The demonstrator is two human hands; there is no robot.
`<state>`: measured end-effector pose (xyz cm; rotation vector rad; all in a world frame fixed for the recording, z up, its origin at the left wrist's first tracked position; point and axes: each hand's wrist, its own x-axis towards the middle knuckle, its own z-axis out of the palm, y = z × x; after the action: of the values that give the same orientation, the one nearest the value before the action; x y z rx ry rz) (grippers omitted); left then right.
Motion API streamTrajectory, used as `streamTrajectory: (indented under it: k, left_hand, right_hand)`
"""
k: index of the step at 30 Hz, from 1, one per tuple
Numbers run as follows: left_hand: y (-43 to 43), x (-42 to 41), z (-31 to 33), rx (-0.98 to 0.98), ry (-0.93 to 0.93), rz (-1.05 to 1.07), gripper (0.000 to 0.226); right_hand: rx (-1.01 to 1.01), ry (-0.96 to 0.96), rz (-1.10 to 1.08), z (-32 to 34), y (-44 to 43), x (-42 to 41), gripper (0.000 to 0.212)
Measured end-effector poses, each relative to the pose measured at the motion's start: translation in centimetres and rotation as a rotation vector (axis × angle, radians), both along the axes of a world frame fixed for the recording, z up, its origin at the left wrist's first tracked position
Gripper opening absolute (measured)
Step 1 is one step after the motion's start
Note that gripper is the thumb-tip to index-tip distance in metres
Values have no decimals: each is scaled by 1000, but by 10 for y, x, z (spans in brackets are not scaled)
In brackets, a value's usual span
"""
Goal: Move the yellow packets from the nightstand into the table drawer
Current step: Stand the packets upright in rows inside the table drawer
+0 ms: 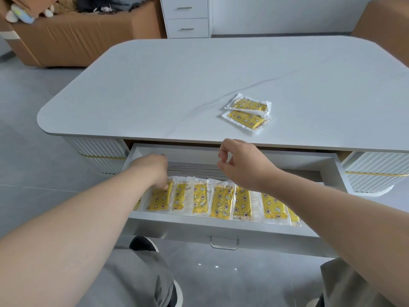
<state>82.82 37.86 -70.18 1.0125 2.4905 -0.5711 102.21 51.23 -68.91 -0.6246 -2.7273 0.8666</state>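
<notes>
The white table drawer (221, 227) stands pulled out below the tabletop. A row of several yellow packets (222, 201) in clear wrappers lies along its front. My left hand (152, 169) reaches down into the drawer's left end, fingertips touching the top of the leftmost full packet (159, 199). My right hand (241, 165) hovers above the drawer's middle with loosely curled fingers, holding nothing. Two more yellow packets (247, 113) lie overlapping on the tabletop, beyond my right hand.
The pale grey tabletop (177, 85) overhangs the drawer's back. A white chest of drawers (187, 17) stands behind the table, with brown sofas at the far left (73, 38) and far right. My knees and shoes show below the drawer front.
</notes>
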Motion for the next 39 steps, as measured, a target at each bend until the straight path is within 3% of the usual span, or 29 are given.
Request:
streamTrajectory:
  k: [4,7,10,15,17,22,28,34,37,39]
  left_hand:
    - [31,25,34,80,-93,-33,53]
    - [48,45,61,270,-200,-72,35]
    - [64,60,71,525,-140,-106,20]
    - [94,72,67,806,-10,-141,21]
    - [105,76,64,816,20,-160,28]
    - [121,89,53,726,23,-229,29]
    - [125,95,50,654,-30,-298,13]
    - [122,92,47,620,39,-346,27]
    - [123,90,47,645,72,-338,11]
    - [124,89,47,676,74,-317,14]
  right_hand:
    - [80,72,-88,7,7,-1,11]
    - [90,125,-231,13,21,-1,9]
    - [95,131,-355,13,38,0,11]
    - [309,-65,-400,7,65,3,50]
    - [297,-182,-385,5,75,1,58]
    - [275,-327,-318,2,93,-3,52]
    - [366,-292,-391,6,94,-4,49]
    - [301,-238,-401,10,89,-1,39]
    - [304,-213,-442,16,86,1,35]
    - [296,-230,-442,17,85,3,36]
